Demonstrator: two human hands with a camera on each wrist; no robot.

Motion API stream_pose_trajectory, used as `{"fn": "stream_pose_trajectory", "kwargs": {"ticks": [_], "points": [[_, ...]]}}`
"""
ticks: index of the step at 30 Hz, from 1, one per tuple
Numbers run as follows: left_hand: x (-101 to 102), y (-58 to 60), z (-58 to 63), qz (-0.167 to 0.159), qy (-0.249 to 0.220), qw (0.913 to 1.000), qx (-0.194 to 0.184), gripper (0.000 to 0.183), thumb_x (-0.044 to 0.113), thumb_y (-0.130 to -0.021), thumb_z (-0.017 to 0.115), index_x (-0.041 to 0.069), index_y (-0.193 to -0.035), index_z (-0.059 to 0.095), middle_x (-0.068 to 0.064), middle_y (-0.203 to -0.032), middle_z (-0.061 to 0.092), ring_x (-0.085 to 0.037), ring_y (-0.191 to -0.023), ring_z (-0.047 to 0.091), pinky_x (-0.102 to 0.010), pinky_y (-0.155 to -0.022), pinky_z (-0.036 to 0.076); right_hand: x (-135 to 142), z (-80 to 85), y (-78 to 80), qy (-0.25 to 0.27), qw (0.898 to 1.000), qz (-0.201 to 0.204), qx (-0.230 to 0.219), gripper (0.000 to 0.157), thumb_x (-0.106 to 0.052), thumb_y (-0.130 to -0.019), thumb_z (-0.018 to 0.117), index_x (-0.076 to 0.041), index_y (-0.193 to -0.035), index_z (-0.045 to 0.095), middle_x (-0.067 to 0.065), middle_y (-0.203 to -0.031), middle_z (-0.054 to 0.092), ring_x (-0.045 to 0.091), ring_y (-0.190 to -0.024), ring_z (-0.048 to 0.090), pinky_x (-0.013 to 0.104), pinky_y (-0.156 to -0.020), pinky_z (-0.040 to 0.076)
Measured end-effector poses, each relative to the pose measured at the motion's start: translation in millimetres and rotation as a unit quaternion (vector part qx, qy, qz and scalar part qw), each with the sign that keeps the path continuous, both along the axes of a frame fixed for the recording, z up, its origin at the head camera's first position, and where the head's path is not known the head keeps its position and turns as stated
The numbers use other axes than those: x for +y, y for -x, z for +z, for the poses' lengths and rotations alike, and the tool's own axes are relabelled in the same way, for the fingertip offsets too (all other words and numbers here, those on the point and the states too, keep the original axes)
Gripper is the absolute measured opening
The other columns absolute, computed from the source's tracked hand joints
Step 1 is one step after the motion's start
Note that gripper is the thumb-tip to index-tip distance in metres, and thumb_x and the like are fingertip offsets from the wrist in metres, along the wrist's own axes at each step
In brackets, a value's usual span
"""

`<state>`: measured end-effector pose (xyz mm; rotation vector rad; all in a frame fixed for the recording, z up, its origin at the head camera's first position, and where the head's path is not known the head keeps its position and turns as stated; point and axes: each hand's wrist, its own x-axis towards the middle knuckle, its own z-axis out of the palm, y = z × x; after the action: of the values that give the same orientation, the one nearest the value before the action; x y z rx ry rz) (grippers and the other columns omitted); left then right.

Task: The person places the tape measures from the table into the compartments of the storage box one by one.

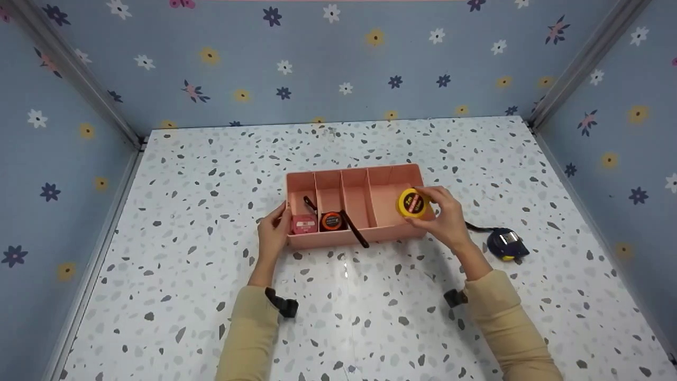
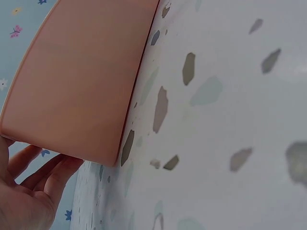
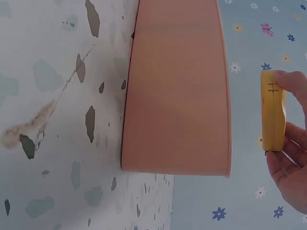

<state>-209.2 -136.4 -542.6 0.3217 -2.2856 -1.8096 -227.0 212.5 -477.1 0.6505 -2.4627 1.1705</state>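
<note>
A pink divided box (image 1: 338, 241) stands on the speckled surface. My left hand (image 1: 274, 233) touches its left end wall; the fingers lie against the outside in the left wrist view. My right hand (image 1: 447, 217) pinches a round yellow tape measure (image 1: 413, 203) by its edge, over the wide right compartment. In the right wrist view, the tape measure (image 3: 273, 111) is edge-on above the box's rim. A pink tape measure (image 1: 304, 224) with a black strap lies in the leftmost compartment. Beside it sits an orange-and-black tape measure (image 1: 332, 221), its black strap (image 1: 355, 229) hanging over the front wall.
A dark blue tape measure (image 1: 506, 244) with a black strap lies on the surface right of the box, beside my right forearm. Flower-patterned panels (image 1: 328, 63) stand at the back and both sides.
</note>
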Motion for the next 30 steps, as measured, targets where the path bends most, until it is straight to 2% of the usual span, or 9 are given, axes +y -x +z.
{"fn": "stream_pose_trajectory", "kwargs": {"ticks": [3, 10, 16, 22, 30], "points": [[0, -0.4, 0.5, 0.001, 0.001, 1.0000, -0.001, 0.037, 0.023, -0.091, 0.050, 0.004, -0.123, 0.053, -0.012, -0.113, 0.058, -0.019, -0.090, 0.055, -0.030, -0.076, 0.044, -5, -0.4, 0.8, -0.001, 1.000, 0.011, 0.005, 0.057, -0.014, -0.064, 0.079, -0.002, -0.115, 0.057, 0.009, -0.106, 0.054, 0.018, -0.097, 0.049, 0.038, -0.080, 0.044], [0, -0.3, 1.0, 0.004, 0.002, 1.0000, 0.004, 0.036, 0.021, -0.091, 0.050, 0.003, -0.121, 0.054, -0.013, -0.113, 0.058, -0.020, -0.089, 0.056, -0.025, -0.072, 0.044, -16, 0.2, 3.2, -0.010, 1.000, 0.024, -0.006, 0.061, -0.016, -0.063, 0.080, -0.004, -0.118, 0.056, 0.008, -0.105, 0.054, 0.016, -0.098, 0.049, 0.032, -0.080, 0.044], [0, -0.6, 1.0, 0.003, -0.002, 1.0000, -0.002, 0.036, 0.022, -0.091, 0.050, 0.004, -0.122, 0.053, -0.013, -0.114, 0.058, -0.020, -0.091, 0.056, -0.029, -0.076, 0.044, -25, -1.7, 7.3, -0.005, 0.999, 0.050, 0.003, 0.060, -0.015, -0.063, 0.080, -0.002, -0.116, 0.056, 0.008, -0.106, 0.054, 0.017, -0.098, 0.049, 0.038, -0.076, 0.045], [1, -0.3, 2.0, 0.008, -0.001, 1.0000, 0.000, 0.035, 0.021, -0.090, 0.051, 0.004, -0.121, 0.055, -0.012, -0.112, 0.059, -0.019, -0.089, 0.056, -0.029, -0.075, 0.044, -33, -4.0, 11.9, -0.001, 0.997, 0.071, 0.008, 0.059, -0.018, -0.064, 0.080, -0.002, -0.116, 0.056, 0.006, -0.108, 0.055, 0.016, -0.094, 0.050, 0.031, -0.075, 0.043], [1, -0.1, 1.0, 0.008, 0.003, 1.0000, 0.003, 0.035, 0.020, -0.091, 0.051, 0.004, -0.121, 0.054, -0.013, -0.112, 0.059, -0.019, -0.088, 0.056, -0.028, -0.075, 0.044, -42, -3.7, 17.0, -0.018, 0.997, 0.074, -0.007, 0.058, -0.020, -0.064, 0.080, -0.002, -0.114, 0.057, 0.006, -0.105, 0.056, 0.016, -0.091, 0.047, 0.032, -0.076, 0.041]]}}
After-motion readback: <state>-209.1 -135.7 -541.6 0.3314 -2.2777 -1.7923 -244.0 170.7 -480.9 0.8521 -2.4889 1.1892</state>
